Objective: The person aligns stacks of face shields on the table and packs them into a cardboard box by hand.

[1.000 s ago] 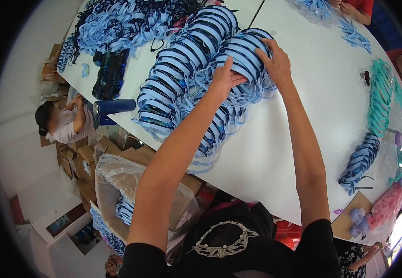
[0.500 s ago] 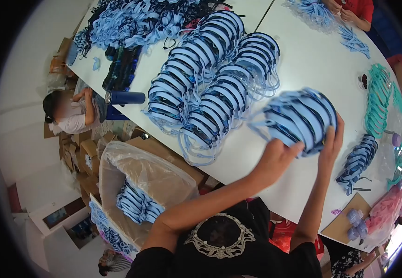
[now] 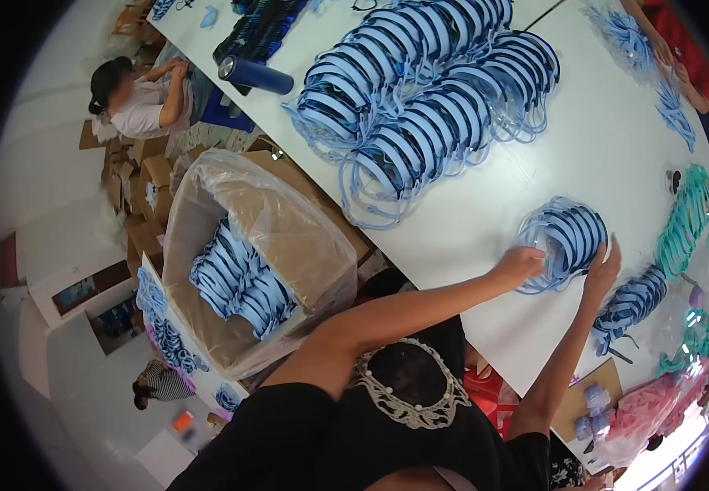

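We are viewing a bundle of nested light-blue bands (image 3: 574, 233) lying between both hands on the white table (image 3: 485, 209), near its front edge and well apart from the long rows. Unlike half a second ago, the bundle is no longer blurring with motion and is showing sharply, its looped straps spilling at the left; we are judging that carrying is giving way to steadying. The left hand (image 3: 522, 266) is curling its fingers closed on the bundle's lower left edge. The right hand (image 3: 604, 266) is bracing the lower right end, thumb and fingers parted; whether they are pinching it, we are unable to tell.

Counting, we are finding one held bundle, two long rows of similar bands (image 3: 444, 119) lying side by side, one short blue stack (image 3: 634, 299), one turquoise row (image 3: 686, 225), one blue bottle (image 3: 256, 76) and one plastic-lined carton (image 3: 289, 217) containing more blue bands. Individual bands are overlapping too closely for counting.
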A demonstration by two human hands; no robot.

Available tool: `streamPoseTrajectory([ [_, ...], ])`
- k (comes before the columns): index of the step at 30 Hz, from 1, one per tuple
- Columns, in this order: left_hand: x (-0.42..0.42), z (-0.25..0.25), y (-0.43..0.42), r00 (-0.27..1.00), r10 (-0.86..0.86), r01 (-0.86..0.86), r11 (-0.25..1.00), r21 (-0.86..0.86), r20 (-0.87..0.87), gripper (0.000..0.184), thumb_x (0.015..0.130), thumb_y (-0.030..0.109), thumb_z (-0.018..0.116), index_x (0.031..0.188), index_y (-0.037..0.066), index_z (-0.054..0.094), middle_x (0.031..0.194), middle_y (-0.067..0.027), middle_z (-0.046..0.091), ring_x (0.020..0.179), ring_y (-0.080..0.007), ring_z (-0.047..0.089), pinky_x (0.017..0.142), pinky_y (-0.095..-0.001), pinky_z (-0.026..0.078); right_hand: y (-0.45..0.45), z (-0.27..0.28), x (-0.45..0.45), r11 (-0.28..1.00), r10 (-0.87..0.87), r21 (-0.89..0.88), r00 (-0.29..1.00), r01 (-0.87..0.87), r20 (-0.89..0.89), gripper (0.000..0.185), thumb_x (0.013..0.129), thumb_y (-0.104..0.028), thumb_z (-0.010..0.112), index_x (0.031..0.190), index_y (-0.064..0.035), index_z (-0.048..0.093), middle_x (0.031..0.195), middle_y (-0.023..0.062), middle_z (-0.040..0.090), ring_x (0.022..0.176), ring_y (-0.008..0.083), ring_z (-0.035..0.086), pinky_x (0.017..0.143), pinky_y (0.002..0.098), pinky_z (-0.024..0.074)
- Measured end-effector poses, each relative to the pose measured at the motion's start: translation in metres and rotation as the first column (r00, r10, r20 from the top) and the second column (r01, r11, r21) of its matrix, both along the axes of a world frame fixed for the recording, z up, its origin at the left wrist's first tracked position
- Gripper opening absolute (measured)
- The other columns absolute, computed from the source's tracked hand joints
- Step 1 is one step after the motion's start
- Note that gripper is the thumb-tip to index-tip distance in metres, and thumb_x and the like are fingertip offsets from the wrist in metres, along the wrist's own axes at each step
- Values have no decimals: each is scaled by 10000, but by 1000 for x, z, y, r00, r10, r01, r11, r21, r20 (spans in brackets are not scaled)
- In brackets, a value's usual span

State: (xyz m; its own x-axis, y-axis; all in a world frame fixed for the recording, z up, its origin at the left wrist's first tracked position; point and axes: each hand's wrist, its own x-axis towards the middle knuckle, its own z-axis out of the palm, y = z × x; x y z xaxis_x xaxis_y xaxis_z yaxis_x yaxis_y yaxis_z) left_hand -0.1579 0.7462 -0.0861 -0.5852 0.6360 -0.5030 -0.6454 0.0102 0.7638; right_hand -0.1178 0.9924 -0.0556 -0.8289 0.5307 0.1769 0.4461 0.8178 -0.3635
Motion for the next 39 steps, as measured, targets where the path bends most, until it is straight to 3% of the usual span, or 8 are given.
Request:
streamPoseTrajectory([
  [1,-3,33,-30,965,199,-213,974,72,170,257,962,157,583,1169,30,668,898,-85,715,787,-169,649,739,-322,514,-22,22,-16,1000,11,-2,1000,-11,-5,367,1042,-240,515,1320,-17,604,1302,187,629,1194,327,587,1033,407,440],
  [4,-33,100,-112,813,480,-557,806,-200,-329,295,1016,149,550,1281,29,604,1128,-62,652,1017,-133,586,882,-269,464,-90,47,-64,868,-96,-497,978,-9,-186,307,1035,-195,507,1227,-6,655,1223,144,670,1136,271,620,998,351,464],
  [9,-90,50,-191,405,798,-911,313,-267,-447,423,1009,198,544,1379,-5,515,1330,-149,578,1155,-228,564,1009,-330,426,-271,59,-138,242,231,-929,947,-279,-225,245,1026,-178,541,1173,-36,677,927,89,718,861,180,684,830,303,530],
  [12,-128,7,-212,378,801,-906,214,-366,-465,482,1013,281,522,1382,-29,512,1348,-189,574,1184,-264,568,1015,-349,429,-343,25,-159,436,337,-785,889,-439,-310,265,977,-158,590,1209,-46,652,1028,120,691,927,252,690,813,343,545],
  [14,-148,12,-218,429,831,-868,270,-417,-354,506,1019,322,495,1382,-29,515,1342,-197,577,1187,-284,570,1018,-355,428,-362,16,-166,748,448,-477,882,-460,-147,363,910,-108,642,1268,-54,618,1150,137,633,1010,303,656,871,402,528],
  [26,-172,24,-192,672,739,-657,568,-496,-44,564,1056,390,392,1453,-5,453,1439,-166,523,1297,-290,507,1077,-357,374,-320,9,-167,717,437,-481,863,-504,-254,359,879,-92,643,1237,-78,629,1181,114,611,1042,339,610,925,410,497],
  [35,-172,37,-194,681,729,-653,564,-506,-66,546,1064,354,385,1498,23,404,1498,-139,473,1349,-272,465,1115,-350,341,-332,12,-186,800,272,-496,941,-338,-202,425,895,-126,637,1307,-55,564,1171,184,566,1073,377,580,928,425,487],
  [39,-172,42,-198,687,726,-636,578,-510,-34,539,1066,357,384,1497,34,412,1490,-127,479,1337,-258,471,1110,-344,345,-336,11,-187,867,366,-286,911,-408,-189,368,850,-113,668,1212,-57,633,1219,122,570,1125,336,539,953,461,438],
])
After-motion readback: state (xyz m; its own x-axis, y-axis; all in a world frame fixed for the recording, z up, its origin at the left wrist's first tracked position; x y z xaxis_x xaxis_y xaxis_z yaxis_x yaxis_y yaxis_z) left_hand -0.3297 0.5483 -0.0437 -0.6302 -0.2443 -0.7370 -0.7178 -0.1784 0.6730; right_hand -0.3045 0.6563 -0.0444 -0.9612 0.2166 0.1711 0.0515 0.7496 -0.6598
